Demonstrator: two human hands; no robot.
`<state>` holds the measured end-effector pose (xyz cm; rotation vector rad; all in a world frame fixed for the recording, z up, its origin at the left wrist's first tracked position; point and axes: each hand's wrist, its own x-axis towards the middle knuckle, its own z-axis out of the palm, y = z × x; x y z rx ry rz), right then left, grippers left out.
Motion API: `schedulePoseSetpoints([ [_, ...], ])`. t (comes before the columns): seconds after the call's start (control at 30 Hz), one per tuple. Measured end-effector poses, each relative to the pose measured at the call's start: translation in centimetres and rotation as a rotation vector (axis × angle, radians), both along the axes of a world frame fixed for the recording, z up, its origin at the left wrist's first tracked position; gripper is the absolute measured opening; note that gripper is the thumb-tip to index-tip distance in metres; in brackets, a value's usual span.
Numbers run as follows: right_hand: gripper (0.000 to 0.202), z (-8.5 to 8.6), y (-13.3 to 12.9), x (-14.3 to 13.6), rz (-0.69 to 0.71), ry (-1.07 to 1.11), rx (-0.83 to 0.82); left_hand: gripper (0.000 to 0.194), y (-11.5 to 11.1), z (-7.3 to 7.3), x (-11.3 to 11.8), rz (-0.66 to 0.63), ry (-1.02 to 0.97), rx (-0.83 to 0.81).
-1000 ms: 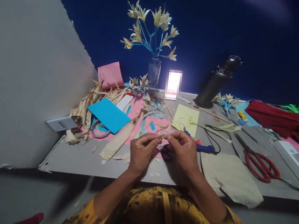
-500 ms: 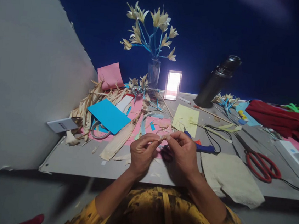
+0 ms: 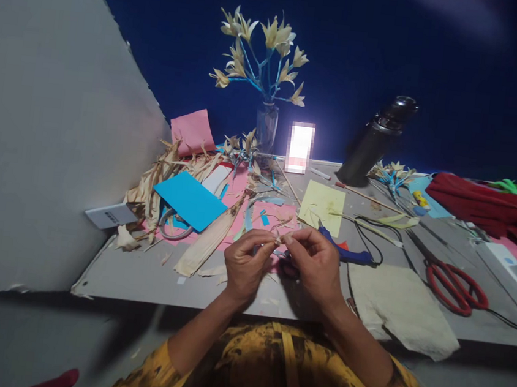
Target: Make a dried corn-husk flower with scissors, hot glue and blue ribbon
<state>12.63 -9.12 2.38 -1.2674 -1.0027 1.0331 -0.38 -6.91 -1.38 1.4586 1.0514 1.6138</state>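
Note:
Over the front of the table, my left hand (image 3: 247, 263) and my right hand (image 3: 318, 264) meet fingertip to fingertip. Both pinch a tiny pale piece of dried husk (image 3: 278, 240), mostly covered by the fingers. Behind my right hand lies a blue glue gun (image 3: 357, 255), partly hidden. Dark scissor handles (image 3: 289, 268) show beneath the right fingers. To the left of my left hand rests a long dried husk strip (image 3: 201, 252). Pink paper (image 3: 284, 211) with blue scraps lies just beyond the fingers.
A vase (image 3: 266, 126) of husk flowers stands at the back beside a bright blurred screen (image 3: 299, 147). A dark flask (image 3: 369, 146) is further right. Red-handled scissors (image 3: 454, 288) and a pale cloth (image 3: 399, 304) lie right. Blue card (image 3: 190, 200) covers husks at left.
The fingertips have shifted slightly around the small husk piece, and more of its pale end shows. The whole view has moved a little; the things on the table lie as before.

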Motion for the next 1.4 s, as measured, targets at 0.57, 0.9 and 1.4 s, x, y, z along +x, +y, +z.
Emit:
schedulePoseSetpoints([
  [0.57, 0.018, -0.4, -0.5, 0.4, 0.118, -0.135, 0.037, 0.004, 0.5, 0.6, -1.0, -0.116, 0.009, -0.008],
  [0.9, 0.018, 0.2, -0.5, 0.6, 0.161, -0.166, 0.038, 0.008, 0.9, 0.8, -2.1, -0.227, 0.066, -0.190],
  [1.4, 0.020, 0.9, -0.7, 0.8, 0.198, -0.068, 0.012, 0.004, 0.1, 0.8, -1.6, -0.098, 0.055, 0.041],
])
